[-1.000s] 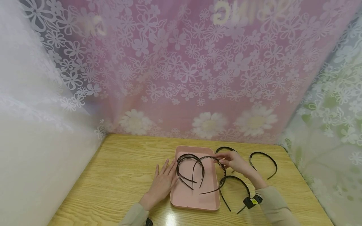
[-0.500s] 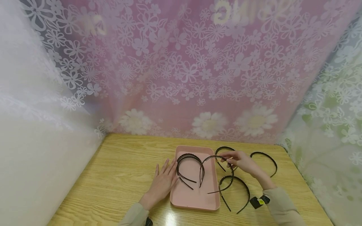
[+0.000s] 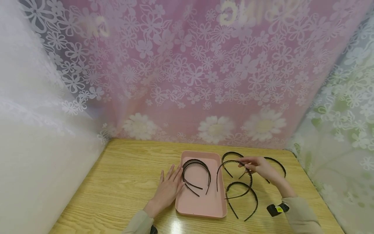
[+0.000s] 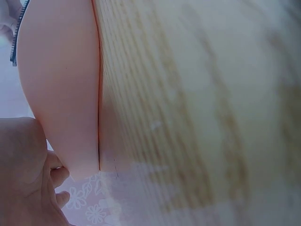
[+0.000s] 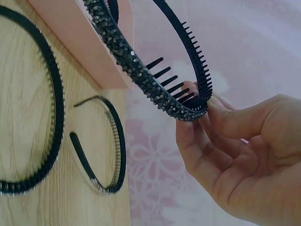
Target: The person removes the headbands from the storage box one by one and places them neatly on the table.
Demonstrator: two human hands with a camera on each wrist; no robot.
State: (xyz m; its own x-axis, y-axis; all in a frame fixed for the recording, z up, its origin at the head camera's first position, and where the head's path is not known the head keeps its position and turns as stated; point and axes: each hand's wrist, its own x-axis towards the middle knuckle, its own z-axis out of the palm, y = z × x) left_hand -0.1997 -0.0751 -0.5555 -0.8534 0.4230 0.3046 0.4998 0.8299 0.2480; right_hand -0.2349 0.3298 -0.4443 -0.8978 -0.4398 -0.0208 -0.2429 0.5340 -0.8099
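Observation:
My right hand (image 3: 261, 169) pinches a black toothed headband (image 3: 250, 180) by its curved band, holding it above the right edge of the pink tray (image 3: 201, 206). In the right wrist view, dark glittering stones cover that headband's (image 5: 136, 70) outer face, and my thumb and fingers (image 5: 230, 117) grip its curve. My left hand (image 3: 167, 192) rests against the tray's left side with its fingers straight. The left wrist view shows that hand (image 4: 23, 174) at the tray wall (image 4: 61, 70). Two black headbands (image 3: 196, 162) lie together inside the tray.
Right of the tray, a headband (image 3: 257, 198) lies near the front of the wooden table (image 3: 131, 175). Another headband (image 3: 232, 153) lies behind it, and one more (image 3: 281, 164) is farther right, partly hidden by my right hand. A flowered curtain (image 3: 190, 81) hangs behind the table.
My right hand has moved to the right with the headband, from over the tray towards the headbands on the table. My left hand and the tray stay put.

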